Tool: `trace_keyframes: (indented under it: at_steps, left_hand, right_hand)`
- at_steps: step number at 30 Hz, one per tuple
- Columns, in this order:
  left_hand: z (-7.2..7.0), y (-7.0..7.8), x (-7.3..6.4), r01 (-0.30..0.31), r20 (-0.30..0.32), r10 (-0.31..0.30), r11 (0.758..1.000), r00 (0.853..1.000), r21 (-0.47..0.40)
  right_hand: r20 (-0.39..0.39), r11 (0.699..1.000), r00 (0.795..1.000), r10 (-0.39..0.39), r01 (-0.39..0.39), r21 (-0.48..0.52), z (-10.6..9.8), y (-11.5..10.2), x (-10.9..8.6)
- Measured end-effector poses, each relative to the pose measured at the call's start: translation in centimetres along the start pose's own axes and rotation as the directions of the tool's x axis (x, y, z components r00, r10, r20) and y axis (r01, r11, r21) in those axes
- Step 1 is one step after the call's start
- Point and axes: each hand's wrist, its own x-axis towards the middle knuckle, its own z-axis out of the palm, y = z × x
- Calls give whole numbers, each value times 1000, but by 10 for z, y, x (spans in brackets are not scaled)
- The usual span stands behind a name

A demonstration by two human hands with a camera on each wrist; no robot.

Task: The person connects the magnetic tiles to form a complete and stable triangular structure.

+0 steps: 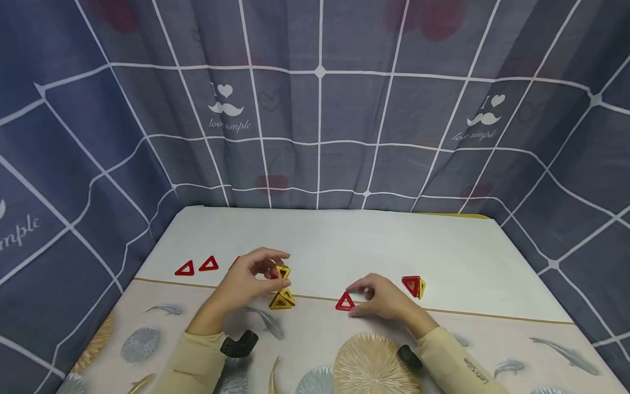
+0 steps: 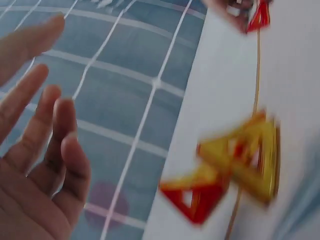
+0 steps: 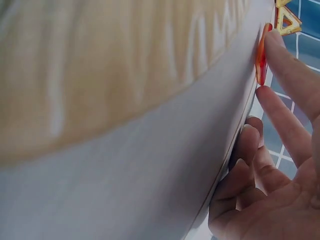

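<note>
My left hand (image 1: 251, 276) is held with spread, relaxed fingers beside two small pyramids of magnetic triangle tiles. The nearer yellow pyramid (image 1: 282, 299) sits by the brown line on the table; a yellow and red pyramid (image 1: 283, 272) shows past the thumb. In the left wrist view both pyramids are blurred, and the fingers (image 2: 37, 112) are apart from them. My right hand (image 1: 384, 298) pinches a red triangle tile (image 1: 345, 301) between thumb and index finger, at its corner and apex. The right wrist view shows this red tile (image 3: 263, 55) edge-on.
Two red triangle tiles (image 1: 185, 268) (image 1: 209, 264) lie at the left, and another is partly hidden behind the left hand. A red and yellow pyramid (image 1: 413, 286) stands to the right. A grid-patterned curtain (image 1: 295, 109) hangs behind the white table (image 1: 354, 235).
</note>
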Motion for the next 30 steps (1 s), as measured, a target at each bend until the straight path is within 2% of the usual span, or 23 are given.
trace_keyframes:
  at_steps: [2,4,6,8,12,14,17,23,30]
  left_hand:
    - [-15,-8,-4,71,-68,-68,997,995,40]
    - [-29,-17,-8,152,-134,-139,984,981,91]
    - [-40,-27,-10,251,-202,-221,958,954,137]
    - [-49,-37,-12,343,-262,-291,923,920,177]
    - [-59,-54,-13,466,-327,-387,859,862,214]
    - [-60,-62,-12,498,-351,-405,835,844,234]
    - [-59,-71,-10,528,-383,-417,810,824,255]
    - [-49,-80,-4,580,-425,-449,773,786,257]
    - [-43,-79,2,617,-454,-463,732,761,288]
  right_hand:
    - [-1,1000,1000,-2,2,-8,1,-1,1]
    - [-2,1000,1000,6,-6,-12,1,-2,1]
    - [0,1000,1000,15,-15,-23,1,-3,1]
    - [4,999,1000,16,-16,-31,1,-4,1]
    - [10,999,1000,8,-7,-43,1,-4,2]
    - [11,999,1000,7,-7,-40,1,-4,2]
    - [8,999,1000,25,-25,-31,2,-4,3]
    - [5,998,999,54,-54,-17,2,-4,1]
    - [5,998,998,57,-57,-13,3,-4,2]
